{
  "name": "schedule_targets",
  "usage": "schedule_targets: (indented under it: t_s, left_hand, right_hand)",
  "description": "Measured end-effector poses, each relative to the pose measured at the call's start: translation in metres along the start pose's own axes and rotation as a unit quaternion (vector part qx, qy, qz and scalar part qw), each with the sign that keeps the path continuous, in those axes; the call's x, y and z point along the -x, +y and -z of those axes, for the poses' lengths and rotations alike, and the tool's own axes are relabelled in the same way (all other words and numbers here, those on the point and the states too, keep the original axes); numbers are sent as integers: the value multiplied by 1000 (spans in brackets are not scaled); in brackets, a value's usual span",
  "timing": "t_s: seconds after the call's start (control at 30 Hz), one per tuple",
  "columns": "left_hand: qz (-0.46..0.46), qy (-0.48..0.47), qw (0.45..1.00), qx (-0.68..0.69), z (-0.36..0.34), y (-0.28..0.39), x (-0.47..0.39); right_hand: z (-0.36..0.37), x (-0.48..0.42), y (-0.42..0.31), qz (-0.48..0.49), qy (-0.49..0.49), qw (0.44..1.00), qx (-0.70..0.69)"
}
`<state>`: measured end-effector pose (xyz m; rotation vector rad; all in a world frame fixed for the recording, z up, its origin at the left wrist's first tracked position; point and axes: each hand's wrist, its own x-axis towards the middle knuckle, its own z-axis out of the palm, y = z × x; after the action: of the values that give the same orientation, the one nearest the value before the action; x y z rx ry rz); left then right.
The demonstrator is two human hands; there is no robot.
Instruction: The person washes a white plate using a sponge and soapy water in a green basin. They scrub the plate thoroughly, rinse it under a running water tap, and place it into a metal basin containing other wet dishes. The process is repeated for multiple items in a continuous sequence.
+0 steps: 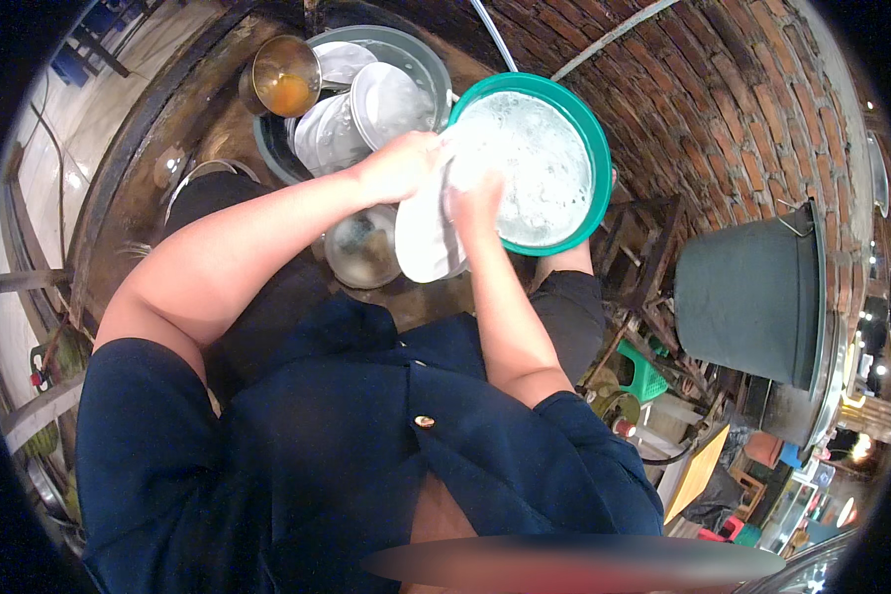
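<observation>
My left hand (408, 167) grips the upper edge of a white plate (425, 241), which is tilted beside the left rim of a green plastic basin (601, 167). Against the plate's right side is my right hand (482, 197), its fingers lost in blur and glare, so I cannot tell whether it holds anything. White suds (546, 171) fill the basin. Just left of it, a grey tub (427, 56) holds several white plates (393, 104) in water. Below the plate I hold, a round, see-through or shiny bowl (364, 249) is partly covered.
A metal bowl (288, 74) with something orange inside stands at the grey tub's left edge. Brick wall (713, 111) curves along the right. A large dark grey bucket (742, 297) sits to the right, above a green plastic stool (642, 371). My knees flank the work area.
</observation>
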<state>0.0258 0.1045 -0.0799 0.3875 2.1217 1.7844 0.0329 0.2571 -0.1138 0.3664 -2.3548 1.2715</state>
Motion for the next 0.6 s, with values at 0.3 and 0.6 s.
schedule_targets:
  t_s: [0.3,0.6]
  left_hand:
    - [6,157,985,67,30,18,-9]
    - [134,92,973,164,41,30,-10]
  right_hand:
    - [-14,26,26,-16,-198,977,81]
    - [-1,5,-50,34,-110,990,76]
